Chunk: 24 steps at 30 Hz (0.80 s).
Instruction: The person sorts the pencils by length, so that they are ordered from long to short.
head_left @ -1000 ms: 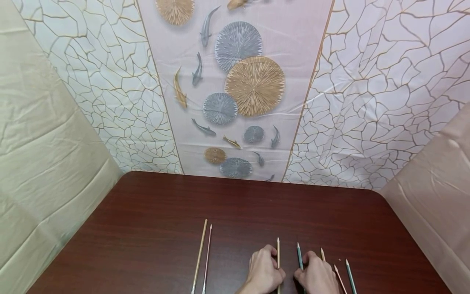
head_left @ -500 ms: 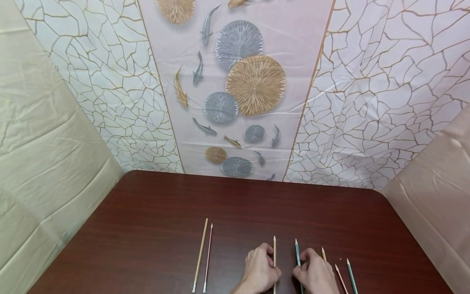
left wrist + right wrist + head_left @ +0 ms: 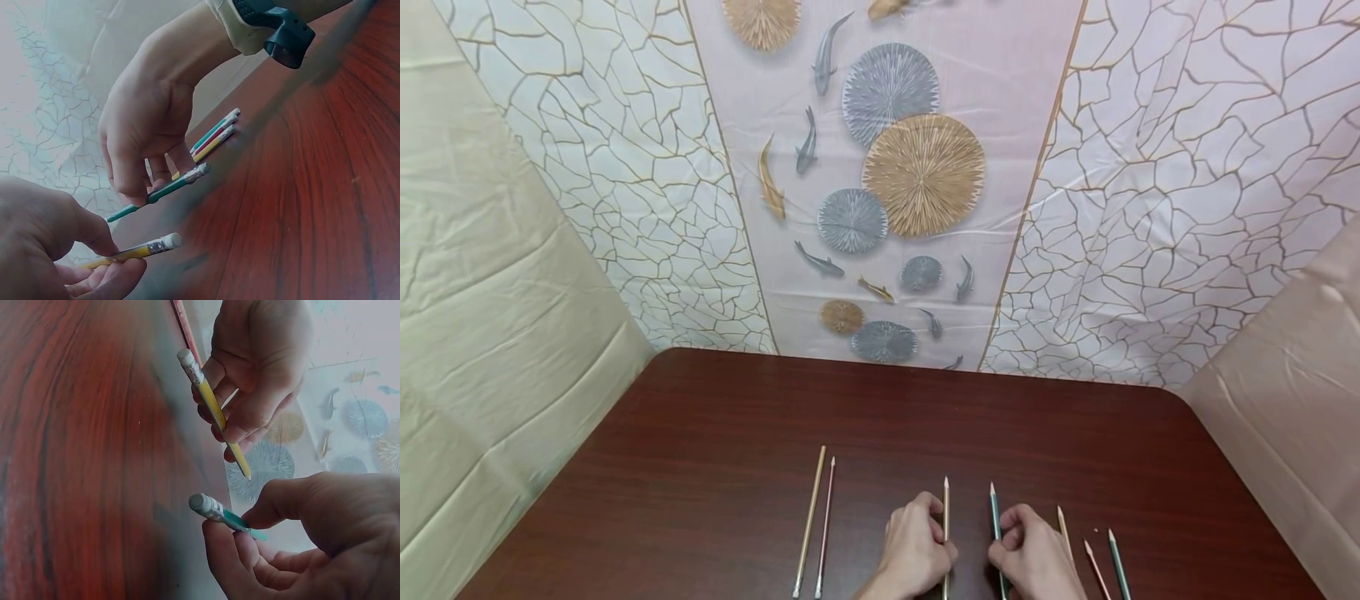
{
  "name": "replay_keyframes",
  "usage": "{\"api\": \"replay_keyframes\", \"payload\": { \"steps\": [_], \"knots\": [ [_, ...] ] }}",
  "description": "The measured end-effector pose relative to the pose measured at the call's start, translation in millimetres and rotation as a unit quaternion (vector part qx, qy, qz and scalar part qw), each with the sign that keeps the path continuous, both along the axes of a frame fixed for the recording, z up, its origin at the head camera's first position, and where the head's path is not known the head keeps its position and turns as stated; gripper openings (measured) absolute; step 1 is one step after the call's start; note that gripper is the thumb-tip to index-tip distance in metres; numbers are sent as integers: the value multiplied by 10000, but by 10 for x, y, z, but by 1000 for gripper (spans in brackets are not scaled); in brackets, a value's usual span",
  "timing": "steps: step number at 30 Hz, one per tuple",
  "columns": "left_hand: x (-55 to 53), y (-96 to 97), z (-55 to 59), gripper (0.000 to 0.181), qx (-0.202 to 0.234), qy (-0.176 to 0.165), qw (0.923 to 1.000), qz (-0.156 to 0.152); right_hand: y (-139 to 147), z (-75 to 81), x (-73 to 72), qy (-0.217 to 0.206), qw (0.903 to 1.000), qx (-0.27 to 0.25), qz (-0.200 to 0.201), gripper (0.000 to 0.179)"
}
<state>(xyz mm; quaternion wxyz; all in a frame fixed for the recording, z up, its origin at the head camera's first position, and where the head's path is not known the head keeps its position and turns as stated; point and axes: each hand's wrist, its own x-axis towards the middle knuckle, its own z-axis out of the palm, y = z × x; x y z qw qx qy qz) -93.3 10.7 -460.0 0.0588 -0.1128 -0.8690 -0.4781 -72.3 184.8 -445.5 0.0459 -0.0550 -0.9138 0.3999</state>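
My left hand [image 3: 912, 543] pinches a yellow pencil [image 3: 946, 508], its sharpened tip pointing away from me. In the left wrist view the white eraser end of that yellow pencil [image 3: 153, 246] sticks out past the thumb. My right hand [image 3: 1039, 557] pinches a green pencil [image 3: 995, 511], also tip away. The right wrist view has the green pencil [image 3: 228, 519] between thumb and fingers, eraser end toward the camera. The two pencils stand apart, roughly side by side.
On the brown table [image 3: 715, 467], a yellow pencil [image 3: 809, 523] and a red pencil [image 3: 826, 525] lie on the left. Right of my right hand lie another yellow pencil [image 3: 1063, 527], a pink pencil [image 3: 1097, 568] and another green pencil [image 3: 1118, 563]. Patterned cloth [image 3: 880, 250] hangs behind.
My left hand has shifted left with the yellow pencil. My right hand has moved the green pencil left and slightly away from me. The pencils on the table keep their places.
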Motion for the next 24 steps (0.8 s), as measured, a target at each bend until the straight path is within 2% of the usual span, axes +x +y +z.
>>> {"api": "replay_keyframes", "payload": {
  "steps": [13,24],
  "knots": [
    [-18,-159,49,38,-36,-126,9999,61,-130,53,-22,-89,9985,-530,91,26],
    [-14,-320,39,38,-98,20,9999,138,-231,52,-19,-275,9955,-895,152,28]
  ]
}}
